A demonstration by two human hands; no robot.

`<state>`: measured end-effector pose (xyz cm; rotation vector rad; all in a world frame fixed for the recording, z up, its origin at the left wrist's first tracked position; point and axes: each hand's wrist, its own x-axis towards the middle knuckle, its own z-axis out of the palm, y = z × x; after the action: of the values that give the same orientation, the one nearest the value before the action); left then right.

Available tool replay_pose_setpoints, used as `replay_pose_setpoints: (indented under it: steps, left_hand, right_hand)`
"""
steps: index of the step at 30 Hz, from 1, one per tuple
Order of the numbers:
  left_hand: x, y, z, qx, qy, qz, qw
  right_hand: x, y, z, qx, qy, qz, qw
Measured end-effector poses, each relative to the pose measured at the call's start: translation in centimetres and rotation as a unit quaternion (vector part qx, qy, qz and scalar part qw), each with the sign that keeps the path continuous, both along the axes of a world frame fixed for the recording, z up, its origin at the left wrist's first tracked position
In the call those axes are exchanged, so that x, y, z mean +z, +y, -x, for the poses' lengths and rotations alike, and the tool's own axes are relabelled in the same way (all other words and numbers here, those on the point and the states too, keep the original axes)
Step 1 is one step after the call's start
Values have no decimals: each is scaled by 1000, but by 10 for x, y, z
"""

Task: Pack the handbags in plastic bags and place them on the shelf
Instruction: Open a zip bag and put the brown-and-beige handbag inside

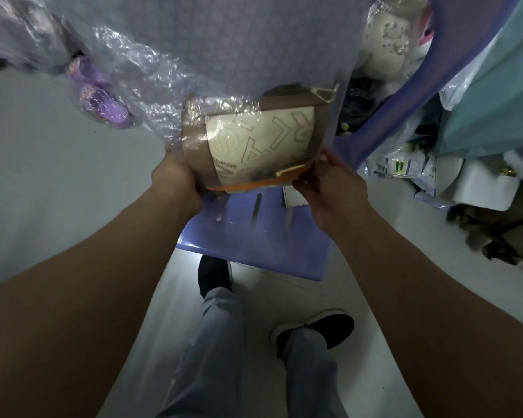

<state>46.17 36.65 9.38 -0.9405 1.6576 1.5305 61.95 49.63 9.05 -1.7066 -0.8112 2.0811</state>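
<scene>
A cream and brown handbag (254,140) with perforated letters sits inside a clear plastic bag (212,46) that hangs close in front of the camera. My left hand (175,182) grips the bag's lower left corner through the plastic. My right hand (329,188) pinches the lower right edge near the bag's orange trim. Both hands hold it above a purple plastic chair seat (254,233). Another cream handbag (387,40) in plastic lies at the upper right.
A pair of purple sandals (103,101) lies on the floor at upper left, seen through the plastic. A pile of bags, a white handbag (483,182) and teal cloth (501,95) crowds the right side. My legs and black shoes (317,327) stand on the pale floor below.
</scene>
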Motion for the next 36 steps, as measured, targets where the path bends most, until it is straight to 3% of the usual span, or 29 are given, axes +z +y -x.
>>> replay_pose_setpoints:
  steps: [4,7,10,13,20,23,25,27,29,31,36]
  left_hand:
    - [0,2,6,-68,9,-25,997]
    - [-8,-1,1,-109,70,-8,992]
    - [-19,-4,-8,-97,107,22,989]
    - [-29,-8,-11,-103,125,35,986]
    - [-36,-26,-12,-189,74,-1,979]
    - [-25,-33,-2,-151,9,-71,986]
    - [-18,-35,11,-119,-31,-161,979]
    - [-14,-31,20,-142,-24,-201,969]
    - [-11,-24,19,-197,-5,-171,965]
    - [-10,-18,18,-231,12,-127,965]
    - [-25,-16,35,-177,11,-52,983]
  right_hand:
    - [-1,2,9,-10,1,20,1000]
    - [3,8,18,33,-8,26,999]
    - [2,14,21,72,-64,-7,995]
    - [-1,18,22,60,-67,-10,996]
    - [-18,11,4,64,-98,57,992]
    - [-20,11,0,114,-134,22,984]
    - [-20,15,-7,176,-182,-26,967]
    - [-18,21,-14,207,-193,-132,950]
    - [-16,29,-17,220,-81,-240,942]
    - [-15,34,-13,285,-2,-303,909]
    - [-27,42,-5,444,-123,-266,847]
